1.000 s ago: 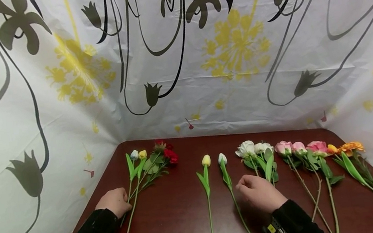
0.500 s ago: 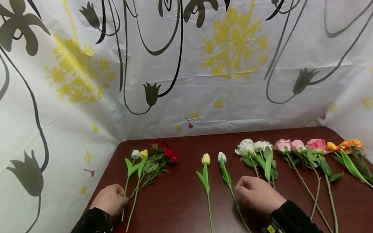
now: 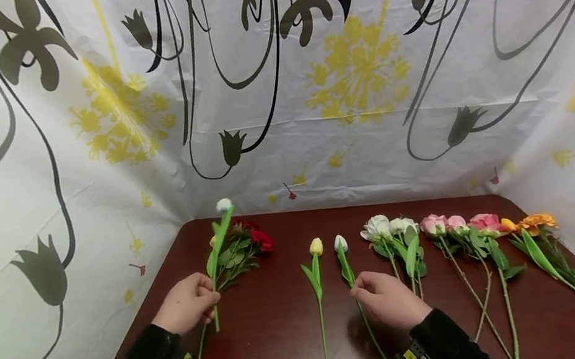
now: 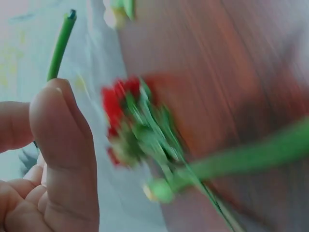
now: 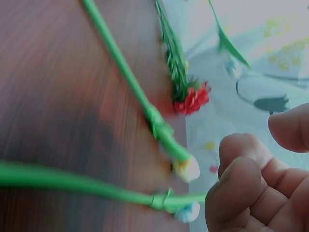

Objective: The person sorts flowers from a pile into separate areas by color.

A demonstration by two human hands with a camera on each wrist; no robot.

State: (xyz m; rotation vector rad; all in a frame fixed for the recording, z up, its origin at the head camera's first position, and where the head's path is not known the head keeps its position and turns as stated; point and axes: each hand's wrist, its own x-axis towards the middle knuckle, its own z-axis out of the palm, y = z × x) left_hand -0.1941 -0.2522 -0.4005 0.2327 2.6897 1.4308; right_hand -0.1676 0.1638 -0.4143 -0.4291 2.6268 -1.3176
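My left hand [image 3: 185, 303] pinches the green stem [image 4: 59, 48] of a white tulip [image 3: 223, 205] between thumb and fingers, raised above the table at the left. Beneath it lie red flowers [image 3: 260, 240] with dark green leaves; a yellow tulip there is mostly covered by the held one. My right hand [image 3: 390, 299] hovers by the stem of another white tulip [image 3: 341, 244] in the middle. Its fingers [image 5: 236, 188] are loosely curled and the thumb stands apart, with nothing between them in the right wrist view. Left of that tulip lies a pale yellow tulip [image 3: 316, 246].
White roses [image 3: 377, 228], pink flowers [image 3: 483, 224] and orange flowers [image 3: 537, 223] lie in a row along the right of the dark red table [image 3: 270, 358]. A patterned white sheet [image 3: 264, 101] encloses the back and sides.
My left hand has lifted the white tulip off the left bunch and moved it slightly right. My right hand has shifted slightly left, closer to the middle white tulip's stem.
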